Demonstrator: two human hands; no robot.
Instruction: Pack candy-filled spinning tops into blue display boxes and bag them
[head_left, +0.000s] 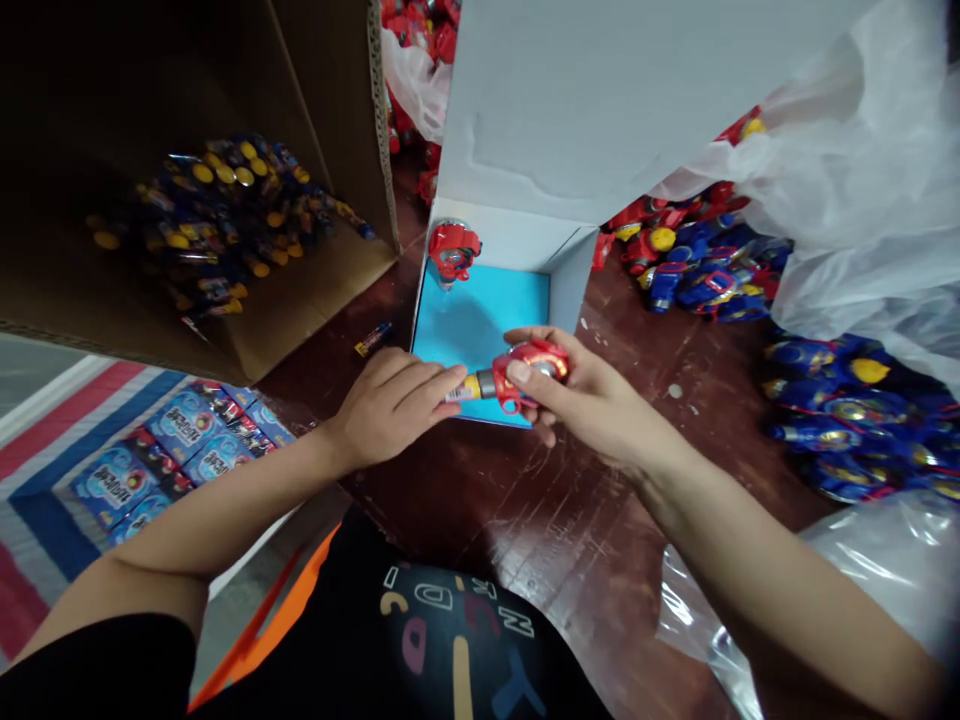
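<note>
My right hand (592,395) is closed around a red toy (536,370) with a grey neck, above the front edge of an open box with a blue bottom (487,300). From the left, my left hand (401,400) grips a small yellow-labelled tube (465,387) whose end meets the toy's grey neck. Whether the tube sits inside the neck or just touches it, I cannot tell. Inside the box, at its back left corner, another red toy (454,250) stands against the white wall.
A large cardboard carton (330,290) at the left holds many yellow-capped tubes (225,220). One loose tube (373,340) lies beside it. Blue toys (847,410) and red ones are heaped at the right near plastic bags (862,200). Blue printed packs (180,430) lie lower left.
</note>
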